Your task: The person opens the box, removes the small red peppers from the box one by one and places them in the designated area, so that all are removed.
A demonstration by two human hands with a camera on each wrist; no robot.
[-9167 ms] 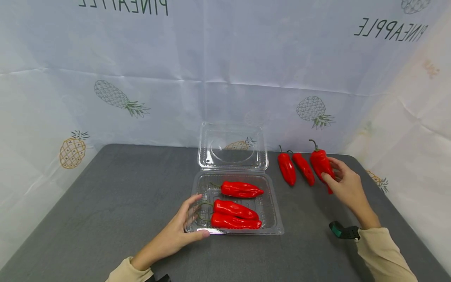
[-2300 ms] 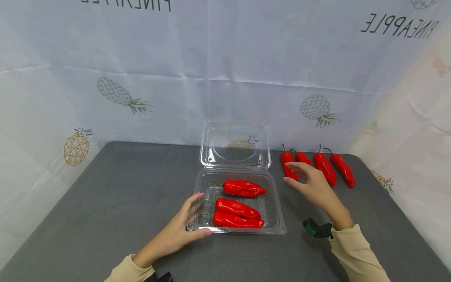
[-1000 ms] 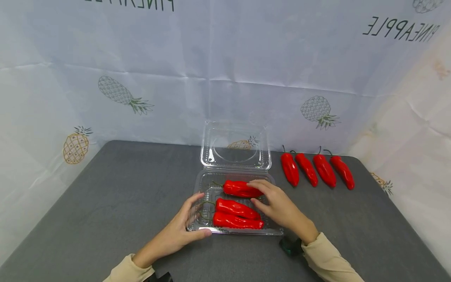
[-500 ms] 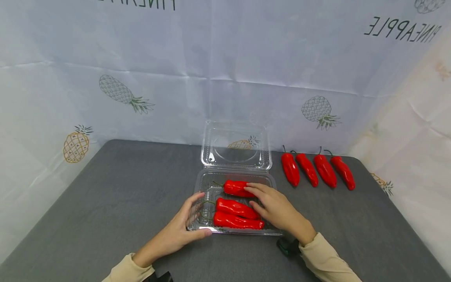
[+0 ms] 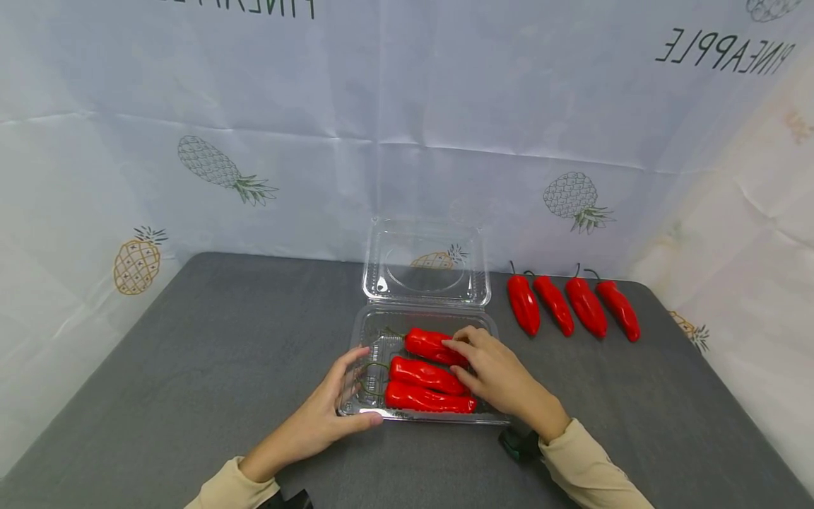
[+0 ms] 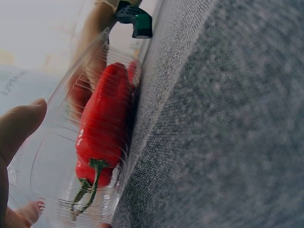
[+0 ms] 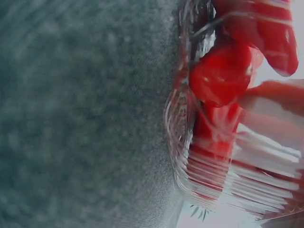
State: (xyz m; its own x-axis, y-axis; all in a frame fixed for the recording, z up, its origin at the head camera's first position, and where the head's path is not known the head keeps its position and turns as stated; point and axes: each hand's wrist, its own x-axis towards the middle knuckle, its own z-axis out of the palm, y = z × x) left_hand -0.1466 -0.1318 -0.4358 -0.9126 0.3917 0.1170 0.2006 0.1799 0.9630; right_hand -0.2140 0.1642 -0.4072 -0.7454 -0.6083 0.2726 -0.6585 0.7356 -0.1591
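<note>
A hinged clear plastic container (image 5: 439,418) sits in front of me with three red peppers inside. My left hand (image 5: 318,424) grips its front left corner, thumb at the front rim, fingers along the left wall. Over the container's right half, my right hand (image 5: 492,371) pinches the farthest pepper (image 5: 425,343) near its tip, which the fingers hide. Beside it lie the middle pepper (image 5: 422,373) and the front pepper (image 5: 426,398), stems to the left. Through the ridged wall in the left wrist view, peppers (image 6: 104,118) show with green stems toward the hand.
The container's lid (image 5: 426,291) stands raised at the back. Several more red peppers (image 5: 586,307) lie in a row at the back right of the grey table (image 5: 191,367). A white pineapple-print curtain (image 5: 305,184) hangs right behind the table.
My right hand set a pepper down in the back row, then came left to the container. Its fingers have now bent, and the farthest pepper's tip has swung toward the middle one. Left hand unchanged.
</note>
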